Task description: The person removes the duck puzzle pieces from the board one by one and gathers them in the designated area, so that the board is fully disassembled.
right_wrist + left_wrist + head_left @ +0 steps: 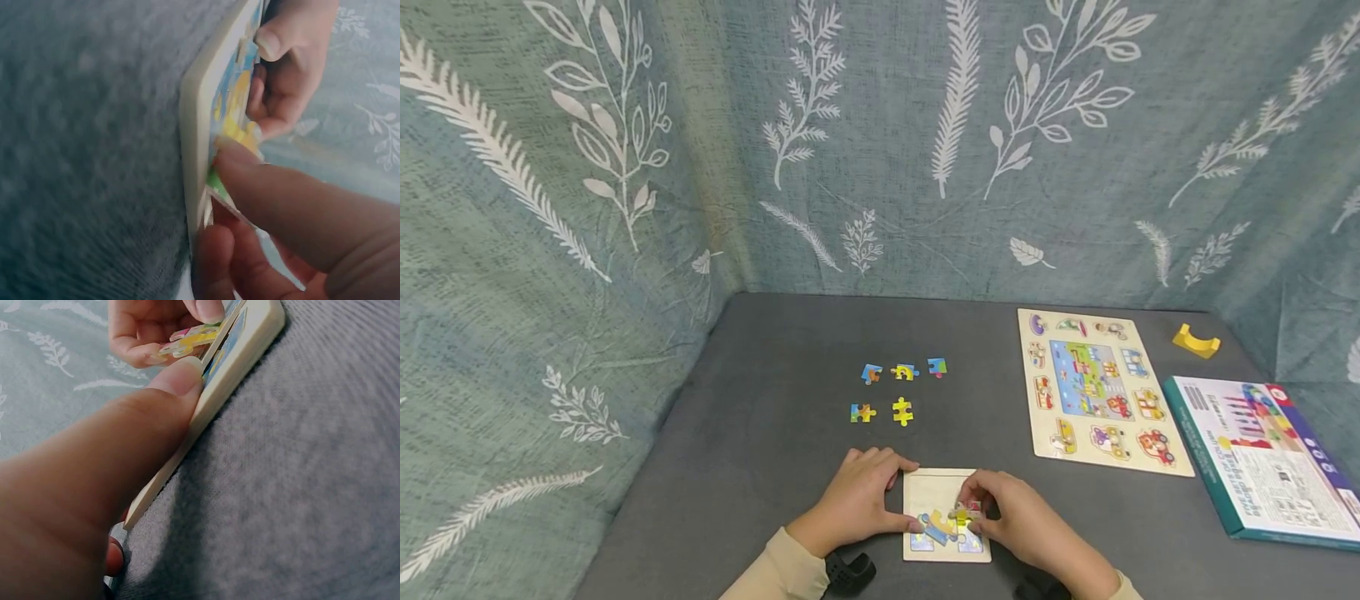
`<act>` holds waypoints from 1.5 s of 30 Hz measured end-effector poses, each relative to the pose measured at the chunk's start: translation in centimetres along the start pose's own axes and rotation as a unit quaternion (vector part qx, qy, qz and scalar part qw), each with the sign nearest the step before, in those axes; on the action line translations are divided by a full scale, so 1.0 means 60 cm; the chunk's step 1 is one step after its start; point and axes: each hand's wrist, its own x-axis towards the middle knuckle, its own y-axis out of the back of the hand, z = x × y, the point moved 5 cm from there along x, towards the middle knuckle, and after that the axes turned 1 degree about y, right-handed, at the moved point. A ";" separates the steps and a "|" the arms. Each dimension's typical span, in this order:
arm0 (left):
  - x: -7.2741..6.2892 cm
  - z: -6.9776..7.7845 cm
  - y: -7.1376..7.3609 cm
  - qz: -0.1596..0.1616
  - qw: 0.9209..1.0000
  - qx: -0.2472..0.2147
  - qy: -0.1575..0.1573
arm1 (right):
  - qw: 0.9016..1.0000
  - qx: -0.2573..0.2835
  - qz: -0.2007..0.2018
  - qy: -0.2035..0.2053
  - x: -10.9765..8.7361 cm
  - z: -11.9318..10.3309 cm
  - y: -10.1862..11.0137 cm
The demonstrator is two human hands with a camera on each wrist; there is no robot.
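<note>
A small wooden puzzle board lies at the table's front, with jigsaw pieces in its lower part. My left hand holds the board at its left side. The thumb presses its edge in the left wrist view, and the forefinger reaches the top left corner. Over the board's right half, my right hand pinches a yellow, green and red jigsaw piece between thumb and fingers. This piece is tilted, and the fingers partly hide it. Several loose pieces lie beyond the board.
To the right lies a larger wooden vehicle puzzle. Beside it is a flat printed box with teal sides. A yellow curved block stands at the back right. Patterned green-blue cloth hangs around the dark table.
</note>
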 end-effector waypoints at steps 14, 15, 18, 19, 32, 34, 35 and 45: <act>-0.001 0.000 -0.004 -0.010 1.000 0.005 0.006 | 0.998 0.058 -0.024 -0.007 0.024 0.012 0.021; -0.001 0.000 -0.003 -0.010 1.000 0.005 0.006 | 0.998 0.055 -0.026 -0.004 0.025 0.011 0.021; 0.000 0.002 -0.003 -0.014 1.000 0.005 0.005 | 0.999 0.042 -0.031 0.006 0.025 0.008 0.016; 0.001 0.003 -0.003 -0.016 1.000 0.005 0.006 | 0.999 0.038 -0.032 0.007 0.024 0.007 0.014; -0.002 0.000 0.000 -0.006 1.000 0.007 0.003 | 0.999 0.036 -0.015 0.020 0.055 -0.004 0.048; -0.003 -0.002 0.003 -0.004 1.000 0.007 0.004 | 0.999 0.037 0.006 0.021 0.087 -0.005 0.065; -0.004 -0.003 0.003 -0.003 1.000 0.008 0.004 | 0.999 0.037 0.015 0.015 0.106 -0.005 0.072; -0.001 0.000 0.000 -0.023 1.000 0.012 -0.002 | 0.998 -0.038 0.033 -0.034 0.231 0.036 0.076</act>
